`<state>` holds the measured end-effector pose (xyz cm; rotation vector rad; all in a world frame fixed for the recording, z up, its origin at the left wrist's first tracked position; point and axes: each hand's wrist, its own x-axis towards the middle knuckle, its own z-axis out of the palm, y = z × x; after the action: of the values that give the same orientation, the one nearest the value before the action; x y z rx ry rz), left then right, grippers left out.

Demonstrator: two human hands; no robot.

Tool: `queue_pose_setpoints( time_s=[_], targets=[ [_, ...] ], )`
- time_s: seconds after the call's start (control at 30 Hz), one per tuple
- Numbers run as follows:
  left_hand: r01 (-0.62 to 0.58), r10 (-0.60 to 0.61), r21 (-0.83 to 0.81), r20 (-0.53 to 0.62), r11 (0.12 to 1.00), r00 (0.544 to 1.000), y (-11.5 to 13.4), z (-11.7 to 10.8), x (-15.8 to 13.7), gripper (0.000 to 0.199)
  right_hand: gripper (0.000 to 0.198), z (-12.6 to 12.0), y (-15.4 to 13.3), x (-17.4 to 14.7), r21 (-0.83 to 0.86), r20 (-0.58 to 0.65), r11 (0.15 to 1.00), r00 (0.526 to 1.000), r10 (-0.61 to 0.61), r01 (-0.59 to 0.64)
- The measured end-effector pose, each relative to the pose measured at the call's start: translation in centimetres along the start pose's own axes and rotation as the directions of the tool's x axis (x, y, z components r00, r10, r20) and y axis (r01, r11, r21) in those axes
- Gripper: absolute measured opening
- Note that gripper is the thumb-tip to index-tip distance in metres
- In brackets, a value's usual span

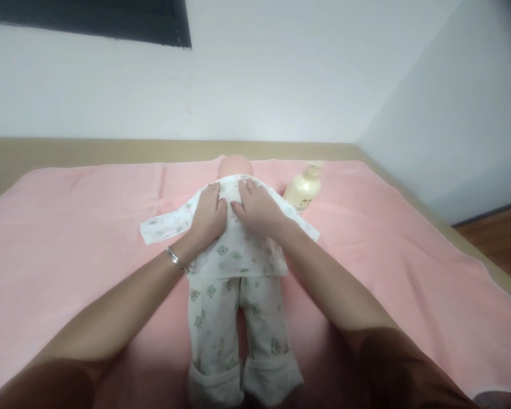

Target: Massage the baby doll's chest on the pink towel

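A baby doll (235, 166) lies in the middle, its head toward the wall, dressed in a white printed top (234, 250) and matching trousers (215, 318) with turned-up cuffs. Its face is not visible. My left hand (208, 211) rests flat on the left of the upper torso, fingers stretched toward the head; a silver bracelet (177, 259) circles that wrist. On the right side of the torso lies my right hand (258, 207), also flat with fingers extended. Both thumbs point inward, close together but apart. The sleeves spread out to either side.
A cream pump bottle (303, 187) is just right of the doll's shoulder, near the right sleeve. Pink cloth (89, 227) covers the tan surface (111, 149) underneath. White walls (272, 74) rise behind and to the right; wooden floor (500, 241) shows at far right.
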<state>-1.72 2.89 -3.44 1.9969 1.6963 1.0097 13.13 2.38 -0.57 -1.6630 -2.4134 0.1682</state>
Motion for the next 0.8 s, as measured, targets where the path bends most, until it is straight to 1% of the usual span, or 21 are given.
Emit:
queue_pose_setpoints(
  time_s=[0.1, 0.17, 0.23, 0.3, 0.33, 0.37, 0.43, 0.5, 0.6, 0.7, 0.8],
  targets=[
    [0.001, -0.001, -0.026, -0.001, 1.0, 1.0, -0.3, 0.2, 0.1, 0.049, 0.056, -0.1, -1.7, -1.4, -0.045, -0.059, 0.999, 0.998, 0.007, -0.01],
    [0.001, -0.001, -0.018, 0.001, 1.0, 1.0, -0.3, 0.3, 0.1, 0.05, 0.047, -0.1, -2.8, -2.4, -0.097, -0.11, 0.995, 0.994, -0.014, 0.004],
    [-0.024, 0.024, 0.014, -0.006, 1.0, 1.0, -0.1, 0.2, -0.1, 0.047, 0.043, -0.1, -3.3, -2.9, -0.148, -0.128, 0.988, 0.991, -0.05, 0.03],
    [-0.089, 0.088, 0.075, 0.01, 0.993, 0.996, 0.3, 0.1, -0.5, 0.044, 0.039, -0.2, -3.0, -2.7, -0.169, -0.113, 0.984, 0.991, -0.078, 0.058],
    [-0.128, 0.125, 0.108, 0.036, 0.986, 0.992, 0.6, 0.0, -0.8, 0.044, 0.037, -0.2, -2.6, -2.3, -0.16, -0.103, 0.985, 0.991, -0.082, 0.065],
    [-0.163, 0.154, 0.136, 0.07, 0.977, 0.986, 0.9, -0.1, -1.1, 0.045, 0.035, -0.2, -2.0, -1.8, -0.136, -0.099, 0.989, 0.993, -0.07, 0.056],
    [-0.201, 0.178, 0.169, 0.146, 0.965, 0.973, 1.6, -0.3, -1.7, 0.051, 0.036, 0.0, -0.9, -0.8, -0.071, -0.116, 0.997, 0.993, -0.003, -0.005],
    [-0.188, 0.15, 0.178, 0.208, 0.966, 0.967, 2.3, -0.5, -2.2, 0.056, 0.04, 0.3, -0.1, 0.1, -0.032, -0.149, 0.997, 0.987, 0.06, -0.066],
    [-0.123, 0.088, 0.145, 0.224, 0.982, 0.971, 2.6, -0.8, -2.1, 0.06, 0.042, 0.7, 0.2, 0.4, -0.028, -0.184, 0.997, 0.981, 0.065, -0.072],
    [-0.055, 0.043, 0.07, 0.17, 0.996, 0.984, 2.0, -0.6, -1.3, 0.058, 0.043, 0.6, -0.7, -0.3, -0.027, -0.184, 0.997, 0.981, 0.063, -0.069],
    [-0.031, 0.029, 0.019, 0.084, 0.999, 0.996, 0.6, 0.1, -0.4, 0.058, 0.044, 0.5, -2.1, -1.8, -0.075, -0.167, 0.996, 0.986, 0.027, -0.04]
  ],
)
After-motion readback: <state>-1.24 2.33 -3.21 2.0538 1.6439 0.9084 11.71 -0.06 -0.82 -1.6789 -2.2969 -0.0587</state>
